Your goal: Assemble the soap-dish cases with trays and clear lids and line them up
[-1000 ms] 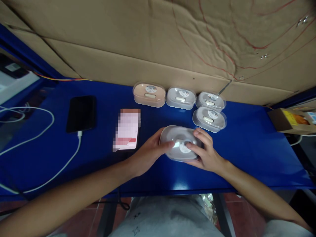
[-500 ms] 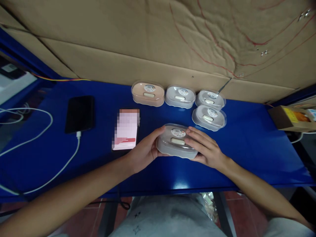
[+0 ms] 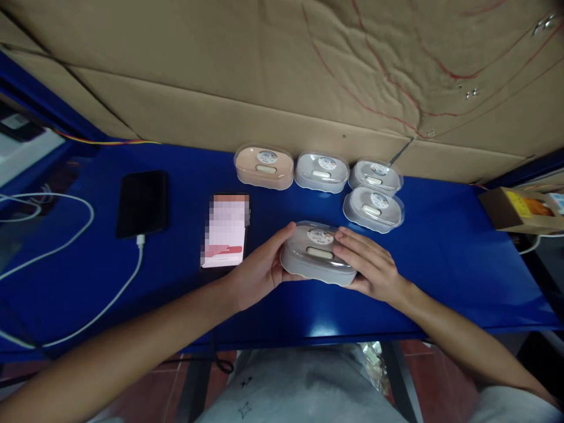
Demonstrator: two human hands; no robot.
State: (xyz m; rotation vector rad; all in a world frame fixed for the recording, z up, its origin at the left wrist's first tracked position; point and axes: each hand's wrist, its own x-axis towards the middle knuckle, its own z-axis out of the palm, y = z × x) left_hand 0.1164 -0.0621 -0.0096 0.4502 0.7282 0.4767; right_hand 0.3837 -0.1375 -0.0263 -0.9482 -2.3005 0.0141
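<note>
Between my two hands is a grey oval box [image 3: 304, 264] with a clear lid, a round sticker and a cream handle-like piece on top. My left hand [image 3: 262, 267] grips its left end, thumb at the upper edge and fingers underneath, partly hidden. My right hand [image 3: 374, 264] closes round the right end, fingers over the lid and thumb below. Beyond it, a similar grey box [image 3: 373, 210] sits in front of another grey box [image 3: 374, 175]. To their left stand a grey box [image 3: 321, 173] and a peach box [image 3: 264, 167].
A phone with a lit screen [image 3: 224, 229] lies left of my hands on the blue table [image 3: 440, 258]. Farther left is a black device [image 3: 141, 204] with a white cable [image 3: 118, 299]. Cardboard [image 3: 198, 76] backs the table. An open carton [image 3: 520, 211] stands at the right.
The held grey box has shifted very slightly right and toward me, with my right hand moving along. The other boxes and the phone stay where they were.
</note>
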